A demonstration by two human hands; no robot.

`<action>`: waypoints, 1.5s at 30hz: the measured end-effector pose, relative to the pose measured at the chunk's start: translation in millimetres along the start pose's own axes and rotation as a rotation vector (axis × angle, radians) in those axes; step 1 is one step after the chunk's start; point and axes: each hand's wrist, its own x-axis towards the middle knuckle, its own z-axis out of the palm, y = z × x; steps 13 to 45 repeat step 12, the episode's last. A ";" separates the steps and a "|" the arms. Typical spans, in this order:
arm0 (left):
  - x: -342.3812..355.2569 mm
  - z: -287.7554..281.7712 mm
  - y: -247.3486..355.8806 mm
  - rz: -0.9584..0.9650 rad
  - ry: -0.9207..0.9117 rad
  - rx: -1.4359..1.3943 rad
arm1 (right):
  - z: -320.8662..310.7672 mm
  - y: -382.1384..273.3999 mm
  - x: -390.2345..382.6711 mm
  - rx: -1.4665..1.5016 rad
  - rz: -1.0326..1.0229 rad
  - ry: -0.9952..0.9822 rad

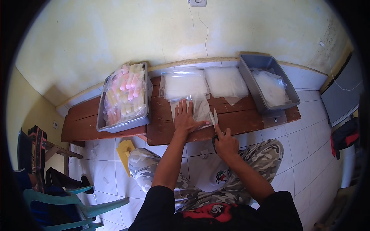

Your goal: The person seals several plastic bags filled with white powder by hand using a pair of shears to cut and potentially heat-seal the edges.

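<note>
My left hand lies flat with fingers spread on a clear plastic bag near the front of the wooden bench. In my right hand is a pair of scissors, its blades parted and pointing away from me beside the bag's right edge. My fingers hide most of the scissors' handles. Just beyond my left hand lies a stack of clear plastic bags, and a second stack of bags sits to its right.
On the left, a grey tub holds pink and pale yellow packets. A grey tub at right contains clear plastic bags. The brown bench runs along the wall. Green plastic chair and yellow object stand lower left.
</note>
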 end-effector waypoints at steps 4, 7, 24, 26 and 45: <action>1.4 3.3 -2.0 -0.003 0.017 -0.021 | 4.4 -6.5 10.0 -0.007 0.017 -0.033; 1.2 2.2 0.7 -0.002 0.011 -0.027 | 2.9 -7.2 14.8 -0.007 0.003 0.059; -0.6 1.7 -2.2 -0.013 -0.017 0.021 | -0.9 -2.6 5.0 -0.033 -0.004 -0.068; -0.6 1.7 -2.2 -0.013 -0.017 0.021 | -0.9 -2.6 5.0 -0.033 -0.004 -0.068; -0.6 1.7 -2.2 -0.013 -0.017 0.021 | -0.9 -2.6 5.0 -0.033 -0.004 -0.068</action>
